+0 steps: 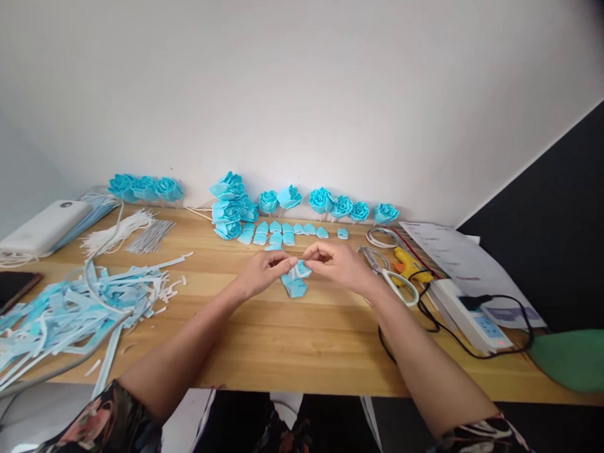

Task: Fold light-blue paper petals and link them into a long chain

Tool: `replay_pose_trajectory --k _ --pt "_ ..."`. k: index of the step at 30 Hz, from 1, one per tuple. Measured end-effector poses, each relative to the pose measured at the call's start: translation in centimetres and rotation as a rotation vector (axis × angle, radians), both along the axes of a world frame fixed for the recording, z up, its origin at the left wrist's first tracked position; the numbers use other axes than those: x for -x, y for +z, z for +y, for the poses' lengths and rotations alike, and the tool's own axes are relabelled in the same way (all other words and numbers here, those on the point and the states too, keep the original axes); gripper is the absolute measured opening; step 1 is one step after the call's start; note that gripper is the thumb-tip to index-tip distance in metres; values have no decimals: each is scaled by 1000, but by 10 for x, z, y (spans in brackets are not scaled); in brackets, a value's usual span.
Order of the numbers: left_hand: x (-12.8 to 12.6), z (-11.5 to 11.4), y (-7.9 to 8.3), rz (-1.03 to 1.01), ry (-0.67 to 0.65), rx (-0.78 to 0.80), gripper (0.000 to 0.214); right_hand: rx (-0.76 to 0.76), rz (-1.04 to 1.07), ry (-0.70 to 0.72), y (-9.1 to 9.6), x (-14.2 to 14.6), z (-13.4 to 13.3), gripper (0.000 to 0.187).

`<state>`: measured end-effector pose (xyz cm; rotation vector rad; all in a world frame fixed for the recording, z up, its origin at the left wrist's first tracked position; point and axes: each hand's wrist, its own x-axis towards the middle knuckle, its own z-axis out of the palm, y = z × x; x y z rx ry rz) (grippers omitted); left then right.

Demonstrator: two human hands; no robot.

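Both hands meet over the middle of the wooden table (267, 335). My left hand (265, 271) pinches the left edge of a small light-blue petal piece (301, 270), and my right hand (338, 265) pinches its right edge. Just below, on the tabletop, lie a few more loose blue pieces (295, 289). Beyond the fingers, several cut blue petals (288, 238) are laid out in short rows. Behind them, blue handmade flowers (321, 199) lean along the wall, with a cluster of larger ones (228, 206) to the left.
Blue and white strips (86, 316) heap on the left, crossed by a grey cable. A white power bank (44, 228) and a phone (7, 293) lie farther left. At right are scissors (402, 287), a yellow glue gun (410, 264), a power strip (469, 316) and a printed sheet (464, 266).
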<state>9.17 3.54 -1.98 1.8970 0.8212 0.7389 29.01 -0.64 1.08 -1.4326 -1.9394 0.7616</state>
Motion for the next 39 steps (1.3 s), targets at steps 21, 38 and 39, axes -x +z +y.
replay_pose_trajectory --k 21,38,39 --pt "-3 3 -13 -109 -32 208 33 125 399 -39 -39 10 -1 30" --pt "2 7 -3 -152 -8 310 39 180 543 -73 -34 5 0 32" --pt "2 7 -2 -152 1 308 39 176 530 -72 -34 4 1 31"
